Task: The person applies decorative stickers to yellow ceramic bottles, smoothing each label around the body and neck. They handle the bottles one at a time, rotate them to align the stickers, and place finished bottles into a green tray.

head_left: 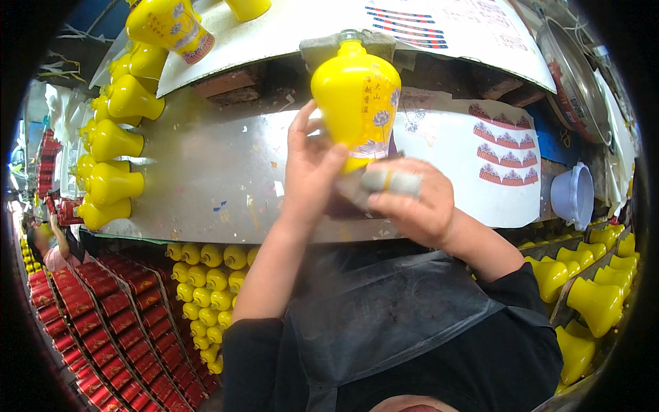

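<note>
Gripping the glossy yellow ceramic bottle (357, 96) at its left side, the left hand (310, 168) steadies it above the metal-topped worktop (206, 178); the right hand (412, 199), fingers curled around a grey pad (390, 180), presses at the bottle's base; sheets of decals (504, 154) lie right.

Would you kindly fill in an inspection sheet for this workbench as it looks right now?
Surface: metal-topped bench, scuffed, with paper scraps.
Job's things: yellow bottle with a flower decal, held over the bench; grey pad pressed against its lower part.
Clutter: decal sheet on the right; lilac bowl at the bench edge; yellow bottles lying in a row on the left.
Grippers: left hand grips the bottle's side; right hand holds the pad.
Cables: nothing seen.
Surroundings: red bottles and more yellow ones below; another person far left.
</note>
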{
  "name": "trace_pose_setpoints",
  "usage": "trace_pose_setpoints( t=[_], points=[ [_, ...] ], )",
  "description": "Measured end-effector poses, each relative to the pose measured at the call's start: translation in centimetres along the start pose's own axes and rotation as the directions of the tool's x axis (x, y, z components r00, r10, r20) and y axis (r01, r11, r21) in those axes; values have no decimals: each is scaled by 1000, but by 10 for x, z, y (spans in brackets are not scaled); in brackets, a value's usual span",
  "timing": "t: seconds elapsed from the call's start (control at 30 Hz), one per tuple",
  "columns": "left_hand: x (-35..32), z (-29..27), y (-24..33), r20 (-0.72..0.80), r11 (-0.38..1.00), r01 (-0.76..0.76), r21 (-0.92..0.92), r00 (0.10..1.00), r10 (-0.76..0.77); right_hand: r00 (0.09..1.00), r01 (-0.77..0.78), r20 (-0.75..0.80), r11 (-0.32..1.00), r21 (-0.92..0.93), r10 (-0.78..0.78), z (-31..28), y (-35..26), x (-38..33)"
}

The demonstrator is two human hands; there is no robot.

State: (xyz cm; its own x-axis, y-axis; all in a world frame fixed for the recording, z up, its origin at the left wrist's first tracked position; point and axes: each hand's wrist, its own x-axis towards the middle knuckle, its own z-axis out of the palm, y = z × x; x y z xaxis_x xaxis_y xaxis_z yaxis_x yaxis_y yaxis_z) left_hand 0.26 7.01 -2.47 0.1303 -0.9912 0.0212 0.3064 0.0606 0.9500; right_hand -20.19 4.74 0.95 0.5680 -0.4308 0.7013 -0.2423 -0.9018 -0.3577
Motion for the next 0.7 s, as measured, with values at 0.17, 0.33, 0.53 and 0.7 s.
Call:
trace_pose_setpoints(
  t=[0.17, 0.33, 0.53, 0.7],
  points=[
    [-1, 1, 0, -8, 1000, 3, -29, 1000, -3, 988, -115, -127, 960, -257, 84, -9, 4, 17],
    [-1, 2, 1, -28, 999, -1, -32, 1000, 1, 982, 189, 25, 973, -132, -188, -7, -9, 25],
    [-3, 0, 1, -23, 997, 28, -76, 999, -30, 956, 235, 224, 952, -198, -189, -9, -18, 33],
    [-4, -2, 2, -5, 994, 41, -98, 999, -42, 934, 237, 321, 943, -232, -156, -4, -24, 45]
  ],
)
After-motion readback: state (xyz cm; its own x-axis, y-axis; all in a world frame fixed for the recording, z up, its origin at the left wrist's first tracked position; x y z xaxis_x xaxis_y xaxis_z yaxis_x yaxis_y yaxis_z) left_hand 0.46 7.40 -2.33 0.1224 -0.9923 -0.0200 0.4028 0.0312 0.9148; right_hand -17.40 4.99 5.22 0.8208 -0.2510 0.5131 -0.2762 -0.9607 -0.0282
